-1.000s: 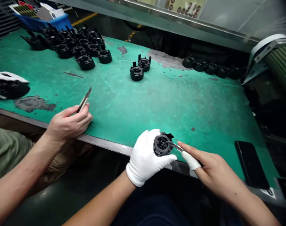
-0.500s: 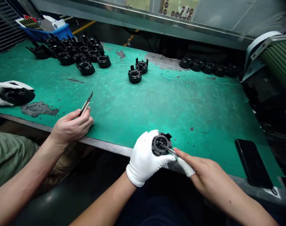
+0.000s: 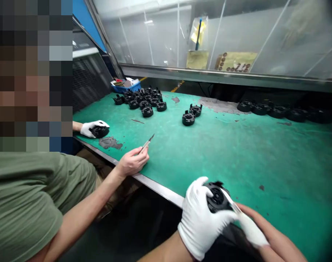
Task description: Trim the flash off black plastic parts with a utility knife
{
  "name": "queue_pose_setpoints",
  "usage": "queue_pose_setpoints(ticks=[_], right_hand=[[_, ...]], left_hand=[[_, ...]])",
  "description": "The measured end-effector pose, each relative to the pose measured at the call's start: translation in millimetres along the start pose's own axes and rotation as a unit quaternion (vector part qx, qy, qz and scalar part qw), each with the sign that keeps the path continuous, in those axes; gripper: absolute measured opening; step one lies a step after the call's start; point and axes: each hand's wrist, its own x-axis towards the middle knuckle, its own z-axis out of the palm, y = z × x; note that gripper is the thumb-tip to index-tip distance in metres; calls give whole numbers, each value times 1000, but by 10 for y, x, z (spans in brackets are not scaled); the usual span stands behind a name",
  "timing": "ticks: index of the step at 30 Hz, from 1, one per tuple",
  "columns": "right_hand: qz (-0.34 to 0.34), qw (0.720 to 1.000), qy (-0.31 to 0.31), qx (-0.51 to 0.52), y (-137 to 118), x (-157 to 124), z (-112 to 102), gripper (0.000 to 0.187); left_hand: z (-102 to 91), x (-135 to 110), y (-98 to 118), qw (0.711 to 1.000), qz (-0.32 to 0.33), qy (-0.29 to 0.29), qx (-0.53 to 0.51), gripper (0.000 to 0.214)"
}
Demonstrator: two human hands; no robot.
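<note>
My left hand (image 3: pixel 201 218), in a white glove, grips a round black plastic housing (image 3: pixel 218 198) with an upright tab, near the table's front edge. My right hand (image 3: pixel 260 225) is mostly bare, with white cloth over part of its fingers. Its fingers close round a slim silver tool (image 3: pixel 235 206), whose far end lies against the right side of the housing. Blur hides the tool's exact kind. To the left, a co-worker's bare hand (image 3: pixel 134 160) holds a craft knife (image 3: pixel 147 144), blade pointing up. That person's gloved hand (image 3: pixel 93 129) holds another black housing (image 3: pixel 100 131).
Several black housings (image 3: pixel 147 111) cluster at the back left before a blue bin (image 3: pixel 127 87). Two more (image 3: pixel 188 118) stand mid-table, and a row (image 3: pixel 261 108) lines the back right. The green table top (image 3: pixel 166 160) has worn grey patches.
The view has swung left and up, so the phone at the right is out of sight. The tool has shifted from the housing's centre to its right side.
</note>
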Motion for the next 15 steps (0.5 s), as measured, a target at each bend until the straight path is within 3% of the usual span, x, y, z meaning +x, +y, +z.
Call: queue_pose_setpoints(ticks=[2, 4, 7, 9, 12, 15], right_hand=[[23, 998, 11, 57, -124, 108, 137, 52], [24, 997, 47, 54, -200, 285, 200, 51], [-5, 997, 70, -17, -218, 489, 54, 49], [-34, 996, 54, -70, -197, 481, -144, 51], [-60, 984, -11, -168, -152, 315, -403, 54], [-64, 958, -65, -271, -121, 190, -501, 55]], left_hand=[[-43, -126, 45, 1000, -9, -12, 13, 42], [-80, -277, 72, 998, 8, -46, 34, 56], [-154, -475, 85, 990, 48, -118, 64, 89], [-216, -501, 88, 987, 52, -139, 66, 93], [-294, -283, 62, 990, 28, -133, 40, 94], [-313, 109, -31, 981, 30, -192, 0, 109]])
